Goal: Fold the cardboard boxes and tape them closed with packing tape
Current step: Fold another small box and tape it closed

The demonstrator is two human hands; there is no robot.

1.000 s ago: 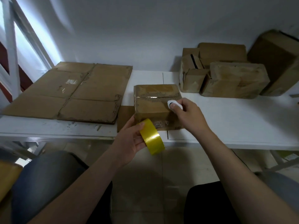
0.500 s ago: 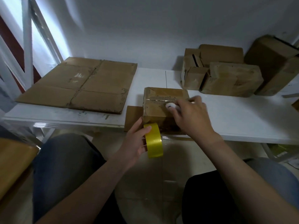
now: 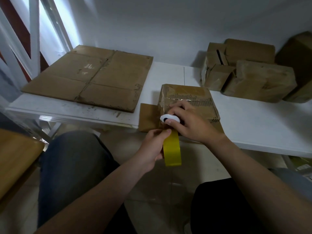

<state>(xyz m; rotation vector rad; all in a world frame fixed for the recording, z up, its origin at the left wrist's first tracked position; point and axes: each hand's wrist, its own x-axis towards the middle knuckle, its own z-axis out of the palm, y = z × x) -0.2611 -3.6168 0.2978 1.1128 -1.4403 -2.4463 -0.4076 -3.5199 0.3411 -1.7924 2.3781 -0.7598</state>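
Note:
A small closed cardboard box (image 3: 189,98) with shiny tape across its top sits at the front edge of the white table (image 3: 253,125). My left hand (image 3: 152,148) grips a yellow roll of packing tape (image 3: 172,150) just below the table edge, in front of the box. My right hand (image 3: 190,123) holds a small white cutter (image 3: 169,118) against the box's near face, right above the roll. A loose flap (image 3: 147,117) sticks out at the box's left.
A large flattened cardboard sheet (image 3: 94,76) lies on the table's left half. Several folded boxes (image 3: 249,76) are stacked at the back right against the wall. A window frame (image 3: 33,39) stands at the left; a wooden surface (image 3: 15,157) is at my lower left.
My right hand slid with the cutter from the box's top down over its near left edge. My left hand raised the roll closer to the box, until it met my right hand.

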